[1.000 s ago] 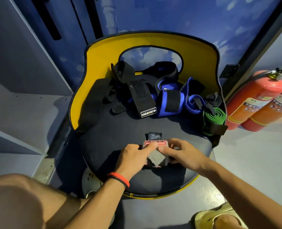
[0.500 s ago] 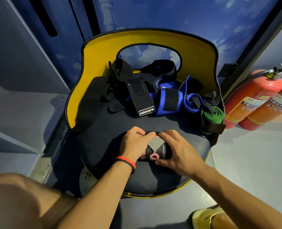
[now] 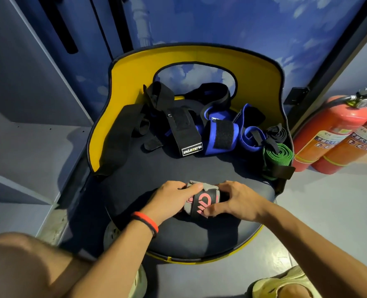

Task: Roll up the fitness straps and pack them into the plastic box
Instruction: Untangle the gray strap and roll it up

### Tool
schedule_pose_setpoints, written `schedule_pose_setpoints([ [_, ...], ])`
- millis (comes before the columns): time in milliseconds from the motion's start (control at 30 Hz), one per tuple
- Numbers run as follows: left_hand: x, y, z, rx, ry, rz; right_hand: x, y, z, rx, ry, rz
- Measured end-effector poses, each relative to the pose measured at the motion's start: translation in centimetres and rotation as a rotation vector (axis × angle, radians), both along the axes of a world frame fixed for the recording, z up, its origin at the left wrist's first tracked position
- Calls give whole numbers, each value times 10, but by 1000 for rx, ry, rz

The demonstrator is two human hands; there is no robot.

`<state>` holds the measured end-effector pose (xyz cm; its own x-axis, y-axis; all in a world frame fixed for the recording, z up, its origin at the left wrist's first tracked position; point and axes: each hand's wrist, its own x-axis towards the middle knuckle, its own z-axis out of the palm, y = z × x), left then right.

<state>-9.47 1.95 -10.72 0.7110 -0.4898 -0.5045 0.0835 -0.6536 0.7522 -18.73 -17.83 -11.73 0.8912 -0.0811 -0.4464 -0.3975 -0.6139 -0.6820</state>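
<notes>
The rolled strap (image 3: 202, 203) lay near the front of the chair seat (image 3: 178, 168), the grip of the left hand (image 3: 171, 197) and of the right hand (image 3: 236, 201) each closed round one end. It looked light, soft and springy, likely to unwind if freed, so best held across the roll, pinning its grey flap (image 3: 207, 186).

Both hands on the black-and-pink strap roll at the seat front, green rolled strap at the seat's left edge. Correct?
Wrong side. The head view shows the green rolled strap at the right edge of the seat. The left hand and right hand do grip the black-and-pink strap roll at the seat front.
</notes>
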Motion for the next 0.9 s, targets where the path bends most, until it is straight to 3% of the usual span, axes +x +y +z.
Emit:
schedule_pose_setpoints([
  [133,-1,-7,-2,6,-50,69,-3,2,-2,-24,-23,-23],
  [333,-11,-14,-14,-73,-362,238,-10,4,-5,-101,-262,57],
  [500,-4,6,-16,-250,-105,-150,-9,-2,-5,40,-197,-23],
  [600,3,10,-20,-118,-229,-311,-7,1,-1,87,-169,-28],
  [700,9,-2,-14,13,-426,-383,-6,2,0,-15,-199,-11],
  [800,19,-6,-13,-23,-455,-409,-7,1,3,-38,-225,-66],
  [900,24,-6,-11,-114,-400,-342,-7,3,17,182,-196,-131],
])
